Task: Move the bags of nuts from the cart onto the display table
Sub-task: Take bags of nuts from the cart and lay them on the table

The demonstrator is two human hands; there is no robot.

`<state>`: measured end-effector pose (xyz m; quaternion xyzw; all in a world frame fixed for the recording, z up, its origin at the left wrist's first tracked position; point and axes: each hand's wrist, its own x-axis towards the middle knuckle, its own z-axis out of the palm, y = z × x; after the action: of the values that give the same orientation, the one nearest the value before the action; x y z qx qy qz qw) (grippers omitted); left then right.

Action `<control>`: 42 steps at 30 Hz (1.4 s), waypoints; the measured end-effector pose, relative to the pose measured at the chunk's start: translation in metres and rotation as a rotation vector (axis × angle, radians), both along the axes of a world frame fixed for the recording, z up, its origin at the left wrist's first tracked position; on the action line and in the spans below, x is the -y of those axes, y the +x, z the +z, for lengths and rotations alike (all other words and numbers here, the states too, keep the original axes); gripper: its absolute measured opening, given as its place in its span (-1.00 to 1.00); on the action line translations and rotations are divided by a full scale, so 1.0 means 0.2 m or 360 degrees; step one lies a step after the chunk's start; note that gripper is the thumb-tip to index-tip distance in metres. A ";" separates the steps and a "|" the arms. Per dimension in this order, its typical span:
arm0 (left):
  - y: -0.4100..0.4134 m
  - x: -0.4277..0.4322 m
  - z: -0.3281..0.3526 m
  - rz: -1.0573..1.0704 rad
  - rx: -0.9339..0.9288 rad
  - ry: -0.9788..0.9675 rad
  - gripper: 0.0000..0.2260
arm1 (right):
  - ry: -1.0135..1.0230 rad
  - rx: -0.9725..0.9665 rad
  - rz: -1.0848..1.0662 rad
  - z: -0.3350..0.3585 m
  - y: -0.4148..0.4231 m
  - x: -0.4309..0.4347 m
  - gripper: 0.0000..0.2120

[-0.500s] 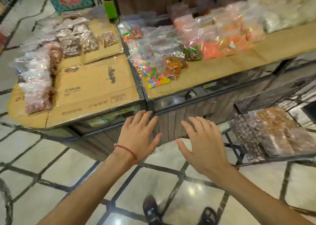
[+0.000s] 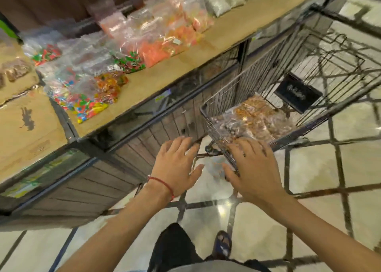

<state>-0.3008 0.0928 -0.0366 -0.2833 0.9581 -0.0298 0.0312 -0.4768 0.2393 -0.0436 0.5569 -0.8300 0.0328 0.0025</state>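
We see a long display table [image 2: 160, 79] with a tan top. Clear bags lie on it: multicoloured candy bags [image 2: 86, 104] near the front edge, a red-and-green bag [image 2: 132, 62] just behind them, orange sweets [image 2: 156, 50] further along and pale white bags [image 2: 222, 1] at the far end. To its left, a second table [image 2: 26, 127] carries flattened cardboard with brown-filled bags [image 2: 14, 70] on top. Just beside the display table, a wire cart [image 2: 226, 98] stands on the glossy tiled floor [image 2: 309, 168], and bags of nuts [image 2: 253, 121] lie flat in its near end.
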 end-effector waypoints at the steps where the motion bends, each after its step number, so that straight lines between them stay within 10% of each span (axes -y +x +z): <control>1: -0.07 0.00 -0.01 -0.0040 0.0019 -0.0006 -0.50 | -0.0021 -0.0010 -0.0035 0.00 -0.07 -0.02 -0.42; 24: -1.47 0.92 -0.28 -0.0452 0.0176 0.0286 -0.47 | 0.0273 -0.0059 -0.0550 -0.23 -1.24 0.65 -0.45; 42: -1.90 0.83 -0.76 0.0185 0.0180 0.0419 -0.46 | 0.0352 0.0184 0.0195 -0.74 -2.14 0.85 -0.50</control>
<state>-0.6818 -0.0739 -0.1891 -0.3298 0.9323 0.0819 0.1236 -0.9043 0.0684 -0.1925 0.6006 -0.7916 -0.0267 -0.1087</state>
